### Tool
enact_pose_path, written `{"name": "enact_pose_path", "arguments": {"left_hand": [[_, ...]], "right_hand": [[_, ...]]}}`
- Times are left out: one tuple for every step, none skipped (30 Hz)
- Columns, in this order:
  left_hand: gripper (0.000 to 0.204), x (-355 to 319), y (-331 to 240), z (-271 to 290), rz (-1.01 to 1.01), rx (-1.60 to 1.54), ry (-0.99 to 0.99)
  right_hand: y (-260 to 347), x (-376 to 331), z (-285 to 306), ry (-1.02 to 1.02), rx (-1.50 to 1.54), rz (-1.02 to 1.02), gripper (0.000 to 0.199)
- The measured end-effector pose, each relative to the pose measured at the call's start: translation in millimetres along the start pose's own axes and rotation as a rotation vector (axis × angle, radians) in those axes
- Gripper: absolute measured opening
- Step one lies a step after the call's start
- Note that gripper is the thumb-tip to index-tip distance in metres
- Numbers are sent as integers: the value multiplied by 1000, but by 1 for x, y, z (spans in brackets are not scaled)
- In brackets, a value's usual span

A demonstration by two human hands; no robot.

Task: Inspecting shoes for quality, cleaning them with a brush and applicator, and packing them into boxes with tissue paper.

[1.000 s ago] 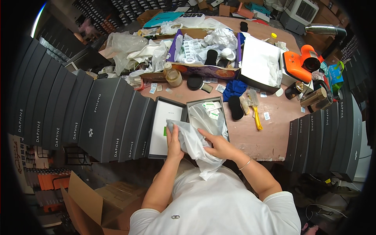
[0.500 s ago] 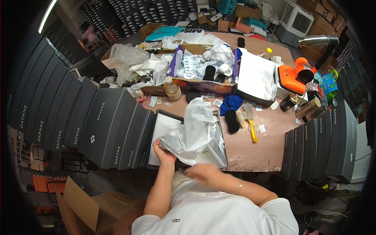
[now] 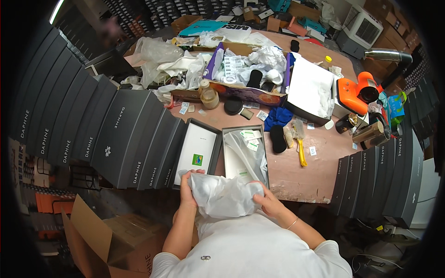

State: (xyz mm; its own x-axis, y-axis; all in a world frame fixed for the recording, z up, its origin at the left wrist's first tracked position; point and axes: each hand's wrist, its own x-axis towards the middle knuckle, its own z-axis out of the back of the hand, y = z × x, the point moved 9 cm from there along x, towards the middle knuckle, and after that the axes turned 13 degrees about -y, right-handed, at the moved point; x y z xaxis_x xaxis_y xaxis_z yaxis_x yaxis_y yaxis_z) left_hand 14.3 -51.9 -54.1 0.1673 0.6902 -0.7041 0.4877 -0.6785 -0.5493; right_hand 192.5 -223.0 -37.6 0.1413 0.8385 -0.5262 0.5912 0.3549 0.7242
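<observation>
Close to my body, a white tissue-paper bundle hangs between both hands; what it wraps is hidden. My left hand is closed round its left end, thumb on top. At its right end my right hand grips the paper. Just beyond lies a grey shoebox, lidless, with white tissue, a translucent wrapping and several green-and-white cards inside. Left of it rests the grey box lid, white inside turned up, bearing a small green sticker.
Dark shoeboxes stand in rows at left and right. A yellow-handled brush, a black pad and a blue cloth lie right of the box. Behind are a glass jar, a purple carton and an orange machine.
The tissue paper has come off the box toward my body and is bunched into a bundle. My right hand has moved onto its right end. The box contents and lid sticker now show.
</observation>
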Motion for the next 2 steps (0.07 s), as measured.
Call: {"name": "enact_pose_path", "arguments": {"left_hand": [[45, -2, 14, 8, -3, 102, 80], [45, -3, 10, 12, -13, 99, 69]], "right_hand": [[-8, 3, 1, 26, 105, -53, 84], [-9, 6, 4, 54, 208, -106, 86]]}}
